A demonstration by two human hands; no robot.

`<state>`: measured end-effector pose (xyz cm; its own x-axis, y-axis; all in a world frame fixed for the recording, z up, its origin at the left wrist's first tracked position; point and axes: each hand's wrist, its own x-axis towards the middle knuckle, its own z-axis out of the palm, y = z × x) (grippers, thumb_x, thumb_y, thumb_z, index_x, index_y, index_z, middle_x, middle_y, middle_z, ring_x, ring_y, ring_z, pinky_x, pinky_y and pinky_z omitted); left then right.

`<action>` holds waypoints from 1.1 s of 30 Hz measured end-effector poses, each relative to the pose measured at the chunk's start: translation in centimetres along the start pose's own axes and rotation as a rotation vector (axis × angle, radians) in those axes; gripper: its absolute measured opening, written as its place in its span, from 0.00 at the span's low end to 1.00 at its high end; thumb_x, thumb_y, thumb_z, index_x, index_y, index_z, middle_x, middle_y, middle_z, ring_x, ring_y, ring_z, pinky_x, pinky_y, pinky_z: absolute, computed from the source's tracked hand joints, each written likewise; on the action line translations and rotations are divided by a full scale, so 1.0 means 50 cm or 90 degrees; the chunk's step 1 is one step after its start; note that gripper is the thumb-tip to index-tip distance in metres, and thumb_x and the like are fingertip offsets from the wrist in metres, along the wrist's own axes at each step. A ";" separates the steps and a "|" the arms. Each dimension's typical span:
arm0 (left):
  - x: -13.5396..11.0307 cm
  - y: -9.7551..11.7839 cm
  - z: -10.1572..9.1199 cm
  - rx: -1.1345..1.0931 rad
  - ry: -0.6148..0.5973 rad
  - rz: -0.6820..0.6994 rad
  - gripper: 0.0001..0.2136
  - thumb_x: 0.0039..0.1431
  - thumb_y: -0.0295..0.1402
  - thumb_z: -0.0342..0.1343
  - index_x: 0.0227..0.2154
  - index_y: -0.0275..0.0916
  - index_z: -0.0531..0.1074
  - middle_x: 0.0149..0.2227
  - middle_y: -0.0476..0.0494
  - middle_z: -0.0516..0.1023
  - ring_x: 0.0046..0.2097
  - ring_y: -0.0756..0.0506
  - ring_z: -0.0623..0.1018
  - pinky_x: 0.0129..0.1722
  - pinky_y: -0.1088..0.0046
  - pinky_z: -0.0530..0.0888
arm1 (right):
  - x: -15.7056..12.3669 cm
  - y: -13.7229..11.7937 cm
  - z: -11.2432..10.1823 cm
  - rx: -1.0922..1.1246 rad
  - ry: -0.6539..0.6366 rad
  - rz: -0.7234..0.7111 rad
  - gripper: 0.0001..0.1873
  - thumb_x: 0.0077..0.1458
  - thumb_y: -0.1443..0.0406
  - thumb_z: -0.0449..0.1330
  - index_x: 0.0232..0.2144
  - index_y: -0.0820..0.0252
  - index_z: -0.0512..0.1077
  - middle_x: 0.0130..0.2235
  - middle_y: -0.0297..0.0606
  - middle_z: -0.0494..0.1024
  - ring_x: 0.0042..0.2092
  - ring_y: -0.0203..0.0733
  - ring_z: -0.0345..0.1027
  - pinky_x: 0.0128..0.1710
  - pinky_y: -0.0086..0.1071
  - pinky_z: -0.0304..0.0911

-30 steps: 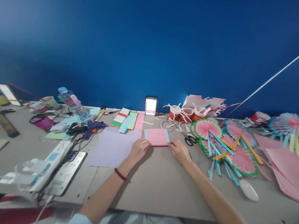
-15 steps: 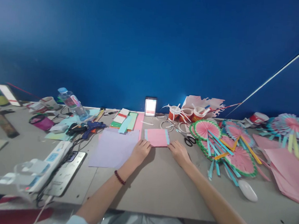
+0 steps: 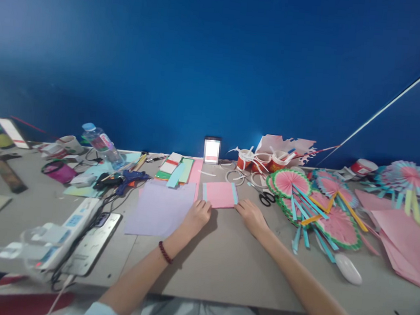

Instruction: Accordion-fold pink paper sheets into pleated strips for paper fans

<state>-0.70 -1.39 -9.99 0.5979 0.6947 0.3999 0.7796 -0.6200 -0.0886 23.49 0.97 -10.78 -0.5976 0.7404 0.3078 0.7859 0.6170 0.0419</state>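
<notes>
Drew left hand (image 3: 196, 217) back slightly toward body. Now rests it, fingers curled narrow, at near-left corner of pink paper (image 3: 220, 195), right hand (image 3: 251, 218) likewise at near-right; can't tell if pinching. Has paper on table (image 3: 219, 261) between purple sheet (image 3: 161, 211) and scissors (image 3: 264, 198).

We see a blue wall (image 3: 188, 67) filling the upper frame, lighter at upper left; a pale strip (image 3: 397, 97) slanting at right; grey tabletop (image 3: 230, 262) across the lower half; red patches (image 3: 31, 303) at bottom corners.
</notes>
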 end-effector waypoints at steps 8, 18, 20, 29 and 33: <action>-0.025 0.047 -0.018 0.003 -0.053 -0.078 0.15 0.55 0.19 0.46 0.44 0.32 0.70 0.36 0.38 0.71 0.38 0.41 0.70 0.42 0.60 0.66 | -0.013 -0.045 -0.027 -0.036 -0.065 0.052 0.14 0.55 0.78 0.51 0.38 0.63 0.73 0.40 0.44 0.75 0.41 0.45 0.66 0.42 0.35 0.61; -0.007 0.125 -0.046 0.011 -0.064 -0.225 0.22 0.55 0.31 0.50 0.53 0.30 0.65 0.41 0.33 0.70 0.44 0.34 0.68 0.42 0.54 0.67 | -0.028 -0.115 -0.047 -0.074 -0.091 0.126 0.24 0.56 0.71 0.52 0.56 0.63 0.63 0.50 0.51 0.71 0.49 0.49 0.65 0.47 0.39 0.61; -0.003 0.129 -0.050 0.004 -0.061 -0.240 0.21 0.55 0.31 0.50 0.52 0.29 0.65 0.40 0.33 0.70 0.44 0.34 0.68 0.44 0.53 0.67 | -0.028 -0.127 -0.050 -0.068 -0.089 0.145 0.23 0.57 0.68 0.52 0.56 0.64 0.63 0.52 0.52 0.70 0.52 0.51 0.63 0.49 0.40 0.60; 0.004 0.129 -0.044 -0.053 -0.033 -0.186 0.20 0.54 0.28 0.48 0.51 0.31 0.64 0.44 0.33 0.71 0.48 0.36 0.69 0.49 0.55 0.66 | -0.022 -0.138 -0.053 -0.049 -0.099 0.161 0.22 0.57 0.66 0.51 0.54 0.65 0.65 0.53 0.51 0.70 0.54 0.52 0.61 0.50 0.41 0.59; 0.003 0.129 -0.042 -0.067 -0.044 -0.182 0.23 0.54 0.32 0.49 0.54 0.31 0.62 0.44 0.34 0.71 0.48 0.35 0.68 0.50 0.55 0.65 | -0.022 -0.136 -0.053 -0.037 -0.106 0.157 0.23 0.57 0.65 0.51 0.55 0.65 0.64 0.54 0.49 0.70 0.54 0.52 0.60 0.49 0.42 0.59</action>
<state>4.04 -6.06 -8.59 0.3710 0.8673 0.3318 0.8964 -0.4278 0.1157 19.25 -4.75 -8.87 -0.4021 0.9024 0.1550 0.9153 0.4007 0.0412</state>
